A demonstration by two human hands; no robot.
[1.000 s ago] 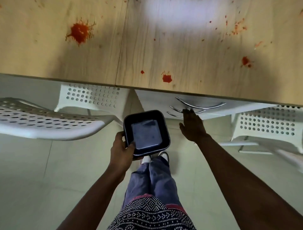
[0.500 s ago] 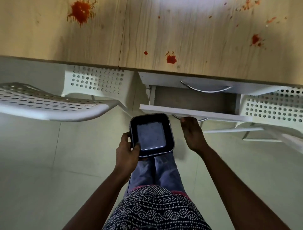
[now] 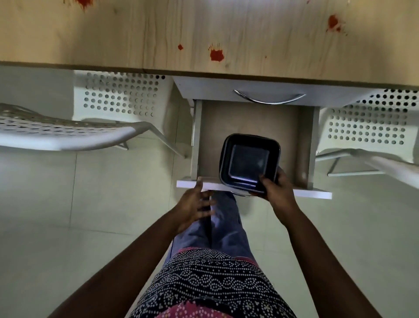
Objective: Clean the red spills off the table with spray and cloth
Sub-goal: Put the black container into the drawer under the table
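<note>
Drawer (image 3: 249, 122) stands pulled out below the wooden worktop (image 3: 136, 34), its white front panel (image 3: 313, 194) nearest the person and its grey floor bare at the back. Above it, a second drawer front with a curved metal handle (image 3: 269, 98) sits closed under the worktop edge.

The right hand (image 3: 275, 189) grips a black square tray (image 3: 249, 162) by its near right corner, thumb over the rim, holding it over the open drawer. The left hand (image 3: 195, 205) hangs with fingers spread and relaxed, holding nothing, its fingertips at the left end of the drawer's front panel; whether they touch it I cannot tell.

Red spills mark the worktop: 1 blot (image 3: 217, 55) near the front edge with a small dot (image 3: 180, 47) beside it, 1 (image 3: 333, 22) toward the right, and 1 (image 3: 84, 2) cut off at the top left.

White perforated chairs stand at the left (image 3: 68, 134) and right (image 3: 367, 122) on the pale tiled floor.
</note>
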